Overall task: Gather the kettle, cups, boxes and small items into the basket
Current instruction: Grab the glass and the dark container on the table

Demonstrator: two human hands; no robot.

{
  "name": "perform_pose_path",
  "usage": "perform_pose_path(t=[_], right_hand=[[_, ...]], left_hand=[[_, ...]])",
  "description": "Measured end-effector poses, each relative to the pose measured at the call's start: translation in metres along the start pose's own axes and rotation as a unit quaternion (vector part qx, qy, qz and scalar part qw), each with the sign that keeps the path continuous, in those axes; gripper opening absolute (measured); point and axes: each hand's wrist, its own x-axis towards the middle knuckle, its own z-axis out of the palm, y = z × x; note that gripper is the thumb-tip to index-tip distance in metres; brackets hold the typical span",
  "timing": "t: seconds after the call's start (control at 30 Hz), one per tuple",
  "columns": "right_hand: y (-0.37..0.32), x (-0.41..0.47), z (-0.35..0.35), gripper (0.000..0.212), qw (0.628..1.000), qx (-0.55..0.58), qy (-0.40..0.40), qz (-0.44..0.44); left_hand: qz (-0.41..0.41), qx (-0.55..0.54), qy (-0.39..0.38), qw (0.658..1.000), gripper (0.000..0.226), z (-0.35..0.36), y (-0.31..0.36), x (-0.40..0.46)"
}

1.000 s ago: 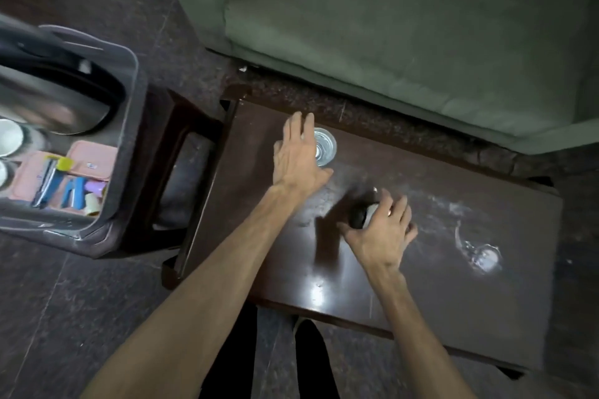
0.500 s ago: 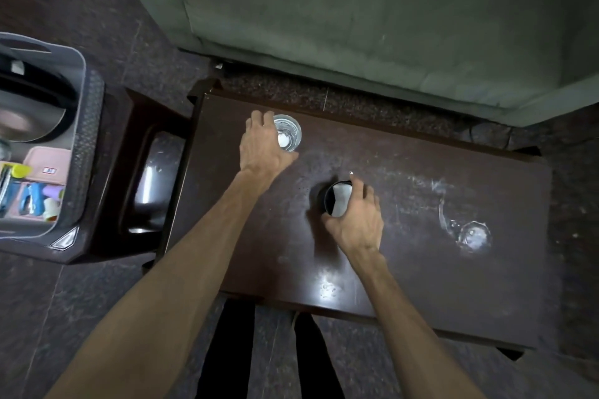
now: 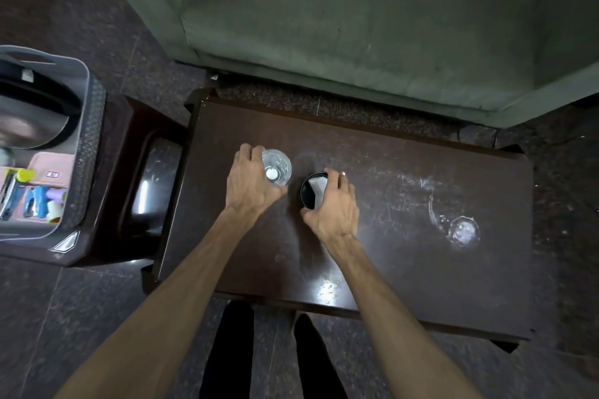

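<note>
Head view: the left hand [image 3: 251,183] is wrapped round the clear glass [image 3: 276,166], fingers curled over its far-left side and thumb at the near side, so it reads as gripping the glass; the right hand [image 3: 334,204] is clasped round the dark cup [image 3: 311,190], fingers over the far rim and thumb at the near rim. Both vessels stand upright, axes vertical, touching the tabletop [image 3: 389,256] toward its left half, just beside each other but apart. A third glass piece [image 3: 462,232] sits well apart near the right edge; too blurred to say whether upright or tipped. The basket [image 3: 89,152] stands off the table's left edge on a dark stool [image 3: 129,178], already holding the kettle [image 3: 30,120] and pink box [image 3: 48,172] with small items. Key relation: basket lies left of both grips, left hand nearer; judged next move is lift and carry leftward. Versus half a second ago: both hands have tightened their hold, and the two cups now stand closer together; one second ago the left hand lay flat and open beside the glass.
</note>
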Motion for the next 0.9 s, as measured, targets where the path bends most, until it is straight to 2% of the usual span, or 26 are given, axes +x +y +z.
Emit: perform_pose_path(t=[0.2,0.57,0.8,0.9], right_hand=[[-0.007,-0.004,0.007,0.094,1.000,-0.008,-0.012,0.002],[0.003,-0.006,0.016,0.097,0.999,-0.023,-0.024,0.009],[0.002,-0.016,0.003,0.117,0.999,-0.017,-0.042,0.004],[0.001,-0.025,-0.012,0.106,0.999,-0.002,-0.033,-0.005]], left_hand=[[-0.006,0.016,-0.039,0.999,0.082,0.006,-0.011,-0.024],[-0.025,0.016,-0.042,0.999,0.086,0.026,-0.018,-0.038],[-0.028,0.048,-0.107,0.993,0.101,0.013,-0.017,-0.048],[-0.026,0.047,-0.117,0.992,0.100,0.001,-0.013,-0.057]])
